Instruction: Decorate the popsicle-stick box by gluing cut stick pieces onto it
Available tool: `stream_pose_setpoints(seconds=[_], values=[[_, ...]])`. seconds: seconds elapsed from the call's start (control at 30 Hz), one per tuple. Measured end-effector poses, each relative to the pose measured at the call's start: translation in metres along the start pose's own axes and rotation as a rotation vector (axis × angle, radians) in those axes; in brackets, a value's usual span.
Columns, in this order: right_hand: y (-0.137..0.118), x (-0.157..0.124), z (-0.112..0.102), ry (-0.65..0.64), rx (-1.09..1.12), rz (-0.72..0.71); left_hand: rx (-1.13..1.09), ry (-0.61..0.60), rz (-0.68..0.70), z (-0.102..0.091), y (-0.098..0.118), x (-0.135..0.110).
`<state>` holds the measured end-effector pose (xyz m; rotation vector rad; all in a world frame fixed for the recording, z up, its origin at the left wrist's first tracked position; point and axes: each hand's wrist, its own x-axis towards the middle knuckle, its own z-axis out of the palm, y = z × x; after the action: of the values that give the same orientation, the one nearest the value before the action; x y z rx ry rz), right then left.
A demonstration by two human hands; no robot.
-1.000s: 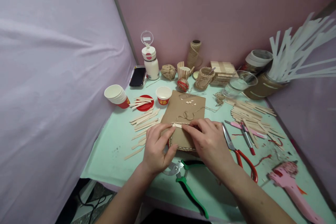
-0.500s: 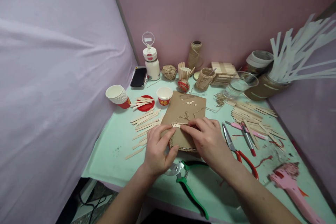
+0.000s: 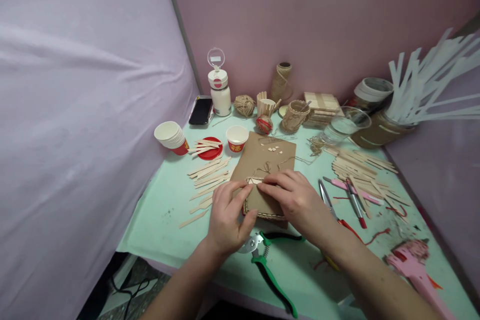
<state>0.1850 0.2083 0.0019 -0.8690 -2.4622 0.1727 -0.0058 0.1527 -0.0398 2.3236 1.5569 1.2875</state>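
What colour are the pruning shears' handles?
The handles are green and black, best seen in the head view.

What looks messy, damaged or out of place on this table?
Mostly the right side: loose red yarn scraps lie strewn near the pink plastic glue gun, and dark smudges stain the pale green tabletop. Also, metal pruning shears with green handles lie splayed, one handle reaching the front edge, where it might get knocked.

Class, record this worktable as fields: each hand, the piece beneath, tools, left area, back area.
Left hand: fingertips at left end of pale strip
Right hand: fingertips near the strip's right end
Beneath: cardboard piece
Tools: green-handled pruners, scissors, pink glue gun
Left area: stacked paper cups, sticks on red lid
Back area: phone, white bottle, twine ball
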Motion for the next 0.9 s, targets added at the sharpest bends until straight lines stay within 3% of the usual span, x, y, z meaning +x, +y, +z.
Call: stream_pose_setpoints(seconds=[0.43, 0.9], values=[[0.011, -0.001, -0.003, -0.004, 0.141, -0.096, -0.036, 0.0, -0.022, 0.001, 0.002, -0.002], [0.013, 0.006, -0.004, -0.045, 0.111, -0.155, -0.029, 0.02, -0.026, 0.003, 0.002, -0.003]])
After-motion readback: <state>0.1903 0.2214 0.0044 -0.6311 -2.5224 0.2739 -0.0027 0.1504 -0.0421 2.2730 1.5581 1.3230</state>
